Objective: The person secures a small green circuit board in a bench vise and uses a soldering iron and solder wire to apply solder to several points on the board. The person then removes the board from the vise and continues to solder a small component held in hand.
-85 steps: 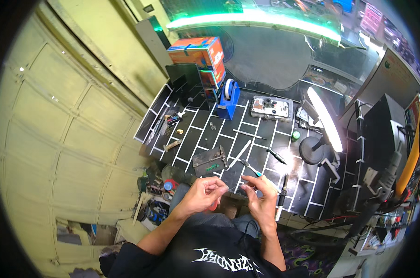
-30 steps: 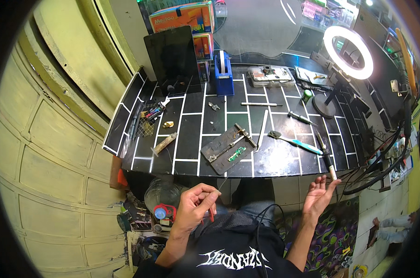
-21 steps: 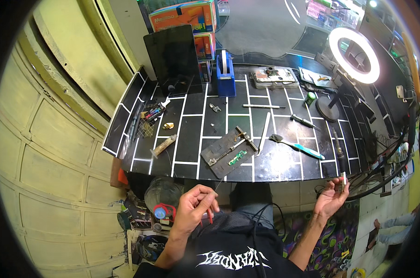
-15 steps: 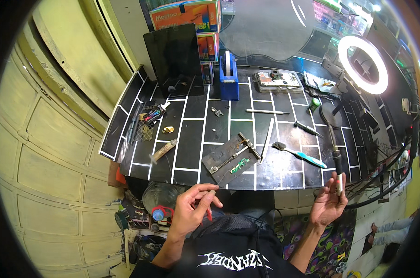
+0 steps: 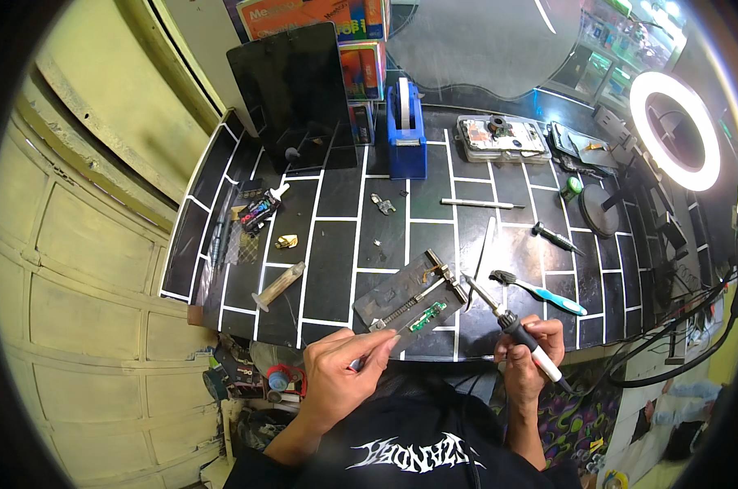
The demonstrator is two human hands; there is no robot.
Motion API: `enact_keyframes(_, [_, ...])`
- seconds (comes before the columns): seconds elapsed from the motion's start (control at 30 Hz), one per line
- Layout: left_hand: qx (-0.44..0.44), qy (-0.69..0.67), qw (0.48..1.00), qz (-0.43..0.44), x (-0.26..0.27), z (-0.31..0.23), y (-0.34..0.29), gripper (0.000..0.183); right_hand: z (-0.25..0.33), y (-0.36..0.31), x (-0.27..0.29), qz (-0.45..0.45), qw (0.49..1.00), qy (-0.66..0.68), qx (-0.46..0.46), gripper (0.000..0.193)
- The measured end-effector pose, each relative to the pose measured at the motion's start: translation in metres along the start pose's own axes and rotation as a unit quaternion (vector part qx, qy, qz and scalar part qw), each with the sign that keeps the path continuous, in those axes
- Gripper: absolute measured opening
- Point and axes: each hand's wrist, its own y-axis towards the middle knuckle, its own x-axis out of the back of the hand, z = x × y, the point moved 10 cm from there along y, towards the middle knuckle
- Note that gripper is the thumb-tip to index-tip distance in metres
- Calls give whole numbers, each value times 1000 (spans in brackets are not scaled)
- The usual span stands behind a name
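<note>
Black soldering iron (image 5: 515,329), white band (image 5: 544,361), slim metal tip (image 5: 480,292)

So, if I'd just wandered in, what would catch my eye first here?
Probably the glowing white ring light at the right of the black, white-lined table. Next, the soldering iron in the right hand, its tip near the dark holder bearing a small green circuit board. Toward the back stands a bright blue tape dispenser.

We list: one blue tape dispenser (image 5: 407,152) — white roll (image 5: 404,107) fitted; one ring lamp (image 5: 643,121), lit; one syringe (image 5: 279,286), lying flat; one blue-and-white toothbrush (image 5: 546,296); one dark panel (image 5: 295,94) — standing.
</note>
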Motion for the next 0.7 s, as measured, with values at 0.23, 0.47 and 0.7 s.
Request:
enact_keyframes(0.23, [-68, 26, 997, -25, -10, 2, -15, 17, 0, -13, -8, 9, 994, -107, -21, 28])
enact_keyframes(0.47, [-143, 60, 986, -64, -13, -3, -24, 19, 3, -37, 6, -37, 986, -156, 49, 33])
enact_keyframes(0.7, [-141, 80, 984, -66, -15, -2, -23, 21, 19, -30, -18, -6, 963, -241, 118, 16])
